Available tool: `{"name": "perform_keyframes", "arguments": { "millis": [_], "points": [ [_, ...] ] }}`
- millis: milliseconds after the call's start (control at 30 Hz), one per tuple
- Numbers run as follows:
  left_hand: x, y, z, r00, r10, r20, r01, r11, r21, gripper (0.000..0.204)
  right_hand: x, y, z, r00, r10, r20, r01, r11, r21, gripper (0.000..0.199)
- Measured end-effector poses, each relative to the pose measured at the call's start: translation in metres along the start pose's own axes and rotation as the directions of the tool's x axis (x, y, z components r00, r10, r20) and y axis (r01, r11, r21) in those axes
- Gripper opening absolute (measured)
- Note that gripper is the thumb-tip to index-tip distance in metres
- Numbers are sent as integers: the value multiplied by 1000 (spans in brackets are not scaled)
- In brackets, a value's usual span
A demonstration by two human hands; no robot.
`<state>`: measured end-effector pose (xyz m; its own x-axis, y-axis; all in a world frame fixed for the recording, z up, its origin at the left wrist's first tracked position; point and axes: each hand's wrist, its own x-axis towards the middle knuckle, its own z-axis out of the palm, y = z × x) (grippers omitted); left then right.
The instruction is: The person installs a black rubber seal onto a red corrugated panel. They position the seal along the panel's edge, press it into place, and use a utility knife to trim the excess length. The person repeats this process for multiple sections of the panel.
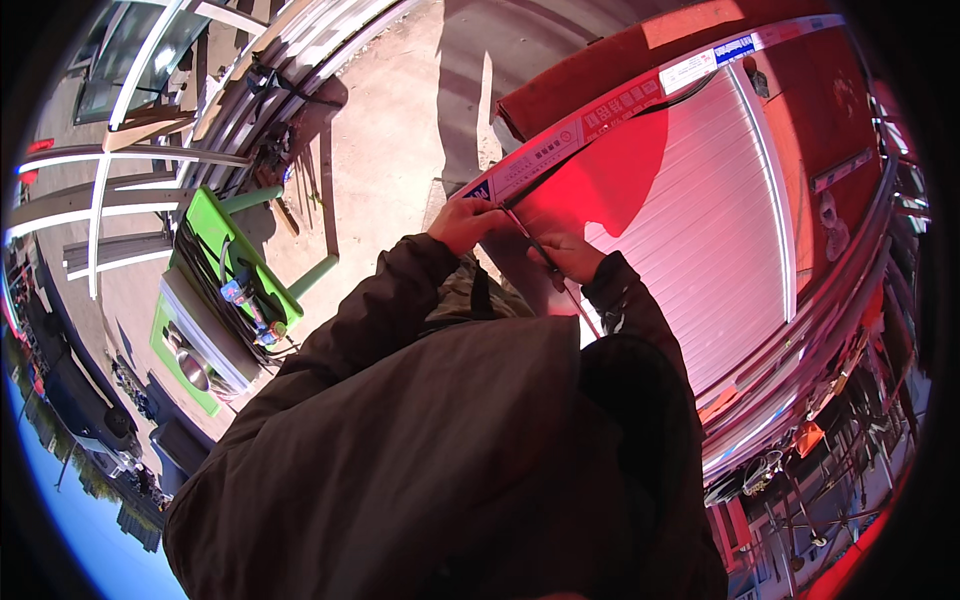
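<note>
My left hand (467, 223) is closed at the near end of a long profile (585, 125) wrapped in printed film, its fingers pinched on a thin dark strip (522, 228). The strip looks like a rubber seal and trails along the profile's inner edge. Just to the right, my right hand (568, 258) pinches the same strip lower down, where it runs on towards my body. Beside the profile lies a pale ribbed panel (715, 200), partly in red-tinted light. Shadow and my sleeves hide some of the fingertips.
On the left stands a green plastic stool or table (215, 225) with a blue cordless drill (243, 298) and cables on it. Behind it, long metal profiles (300, 60) are stacked beside white frames (100, 190). More profiles (760, 400) lie along the right. Dark shadow crosses the concrete floor (385, 130).
</note>
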<state>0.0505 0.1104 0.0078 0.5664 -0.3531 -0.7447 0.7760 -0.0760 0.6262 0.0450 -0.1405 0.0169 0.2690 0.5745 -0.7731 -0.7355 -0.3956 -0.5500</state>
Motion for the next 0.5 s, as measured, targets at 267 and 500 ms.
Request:
{"name": "perform_keyframes", "arguments": {
  "millis": [267,500],
  "points": [
    [6,-5,7,989,144,22,-145,989,19,26,-29,4,36,940,-97,-326,152,977,148,30],
    [1,17,155,902,70,425,182,833,-522,38,-76,72,56,301,-408,-862,574,799,-178,23]
  ]
}}
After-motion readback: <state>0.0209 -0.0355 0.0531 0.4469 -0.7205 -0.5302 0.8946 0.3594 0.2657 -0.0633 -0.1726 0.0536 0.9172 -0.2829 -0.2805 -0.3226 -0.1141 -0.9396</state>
